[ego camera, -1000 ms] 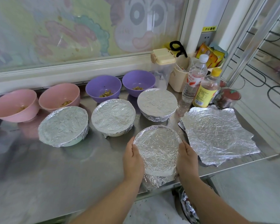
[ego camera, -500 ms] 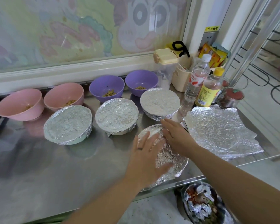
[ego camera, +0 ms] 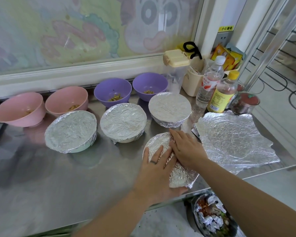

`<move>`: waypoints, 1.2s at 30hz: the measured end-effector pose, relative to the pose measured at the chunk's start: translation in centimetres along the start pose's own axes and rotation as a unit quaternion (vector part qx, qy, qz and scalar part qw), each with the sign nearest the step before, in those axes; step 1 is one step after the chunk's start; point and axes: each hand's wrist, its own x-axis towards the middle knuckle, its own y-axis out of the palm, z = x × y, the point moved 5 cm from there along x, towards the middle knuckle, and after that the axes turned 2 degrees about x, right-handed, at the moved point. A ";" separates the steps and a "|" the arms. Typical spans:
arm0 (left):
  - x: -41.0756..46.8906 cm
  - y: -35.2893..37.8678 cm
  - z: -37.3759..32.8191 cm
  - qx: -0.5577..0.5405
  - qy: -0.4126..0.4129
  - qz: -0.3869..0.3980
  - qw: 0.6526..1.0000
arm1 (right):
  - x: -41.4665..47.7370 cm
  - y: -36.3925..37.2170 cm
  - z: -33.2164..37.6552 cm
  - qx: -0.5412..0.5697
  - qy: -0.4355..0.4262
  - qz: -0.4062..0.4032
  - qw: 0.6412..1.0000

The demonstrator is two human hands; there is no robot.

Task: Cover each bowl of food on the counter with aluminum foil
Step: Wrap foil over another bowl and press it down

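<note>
Foiled bowl (ego camera: 155,142) — under fingers (ego camera: 158,155): left hand (ego camera: 157,175), right hand (ego camera: 188,149)

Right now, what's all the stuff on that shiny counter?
Pink plastic bowls: two, pink, back left, uncovered.
Purple plastic bowls: two, purple, back middle, uncovered.
Foil-covered bowls: four, silver, three in a row, one nearest.
Loose crumpled foil sheet: at least one, silver, right.
Clear plastic bottles: two, white and yellow caps, back right.
Red-lidded jar: one, beside the bottles.
Steel counter: one, grey, beneath everything.
Left hand: one, pressing nearest foil.
Right hand: one, pressing the same foil.
</note>
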 end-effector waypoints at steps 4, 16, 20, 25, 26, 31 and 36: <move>0.0 0.4 -0.1 0.015 -0.002 -0.016 1.000 | -0.2 0.1 0.1 -0.013 -0.001 -0.011 1.000; 0.2 -0.2 0.1 0.018 0.002 -0.015 1.000 | -0.5 -0.1 0.3 -0.019 0.005 -0.020 1.000; -0.4 -0.7 1.5 0.025 0.004 0.045 0.999 | -0.9 -0.1 -0.5 0.019 0.060 0.020 0.998; -2.1 -2.0 4.1 -0.248 -0.180 -0.019 0.952 | -1.3 -1.2 -1.7 0.051 0.092 -0.008 0.994; -2.2 -2.0 4.0 -0.317 -0.226 -0.067 0.919 | -1.2 -1.3 -1.5 0.065 0.071 -0.028 0.995; -2.0 -0.5 2.7 -0.489 -0.412 -0.165 0.751 | -0.3 -1.0 -1.5 0.177 0.051 -0.079 0.980; -1.9 0.5 2.7 -0.559 -0.465 -0.220 0.651 | 0.1 -1.0 -2.3 0.245 0.087 -0.113 0.959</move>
